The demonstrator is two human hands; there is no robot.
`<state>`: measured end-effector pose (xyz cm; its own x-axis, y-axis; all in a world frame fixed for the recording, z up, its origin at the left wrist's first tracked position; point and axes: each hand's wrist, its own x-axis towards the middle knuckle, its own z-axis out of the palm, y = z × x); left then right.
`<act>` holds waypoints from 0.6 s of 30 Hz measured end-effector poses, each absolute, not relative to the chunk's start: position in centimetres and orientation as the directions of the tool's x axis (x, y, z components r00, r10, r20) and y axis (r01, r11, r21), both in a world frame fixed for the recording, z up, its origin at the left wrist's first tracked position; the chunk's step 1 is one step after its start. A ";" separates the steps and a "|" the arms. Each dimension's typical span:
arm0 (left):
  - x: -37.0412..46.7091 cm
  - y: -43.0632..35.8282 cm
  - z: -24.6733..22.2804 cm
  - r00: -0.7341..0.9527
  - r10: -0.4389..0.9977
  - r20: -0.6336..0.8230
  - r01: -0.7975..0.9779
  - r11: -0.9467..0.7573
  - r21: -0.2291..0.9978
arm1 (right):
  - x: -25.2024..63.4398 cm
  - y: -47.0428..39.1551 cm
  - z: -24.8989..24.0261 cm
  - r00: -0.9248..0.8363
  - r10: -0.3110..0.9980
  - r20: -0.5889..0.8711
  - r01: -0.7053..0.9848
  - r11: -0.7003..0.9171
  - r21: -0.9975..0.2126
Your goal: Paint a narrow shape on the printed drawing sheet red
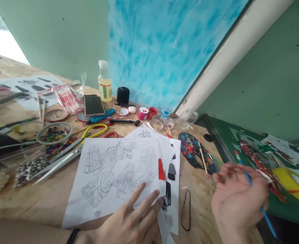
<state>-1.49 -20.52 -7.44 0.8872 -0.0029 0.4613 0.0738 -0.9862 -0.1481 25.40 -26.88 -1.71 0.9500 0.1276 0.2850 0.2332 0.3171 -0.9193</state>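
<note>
The left hand (132,218) lies flat, fingers (139,195) spread and gripping nothing, on the lower edge of the top sheet of line drawings (113,173), seemingly to keep the loose stack from sliding on the table (44,200). The right hand (237,200) hovers palm up just off the sheets' right edge, its fingers loosely curled round a thin blue paintbrush (251,184) that crosses the palm slantwise, handle pointing down toward the person. A paint-smeared palette (192,149) sits just beyond that hand, close enough for dipping, with more brushes resting on it. A black elastic loop (186,210) lies between the hands on bare wood, the only open patch nearby. To the left, scissors (60,159), beads and tape crowd the sheets' edge; behind them stand small paint pots (146,113), a phone (94,105) and a bottle (105,81). The table's right edge drops to a green surface (223,132) strewn with cuttings.
</note>
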 end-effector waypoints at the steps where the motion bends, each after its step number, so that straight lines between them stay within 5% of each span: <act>1: -1.5 -20.5 -7.5 0.890 0.001 0.456 0.077 -0.986 -0.148 | 24.9 -26.5 -2.2 0.950 0.183 0.253 0.189 0.308 -0.932; 7: -1.4 -20.1 -7.0 0.897 -0.014 0.442 0.060 -0.986 -0.153 | 22.9 -25.6 -7.2 0.913 0.397 0.092 0.002 0.221 -0.975; 18: -1.7 -20.0 -6.7 0.915 -0.001 0.402 0.066 -0.986 -0.153 | 24.6 -26.1 -7.0 0.942 0.335 -0.001 -0.067 0.187 -0.980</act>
<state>-1.73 -20.03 -6.71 0.9155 -0.0009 0.4024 0.0662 -0.9861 -0.1527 24.62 -26.13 -7.01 0.9421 0.3354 -0.0005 -0.0670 0.1866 -0.9802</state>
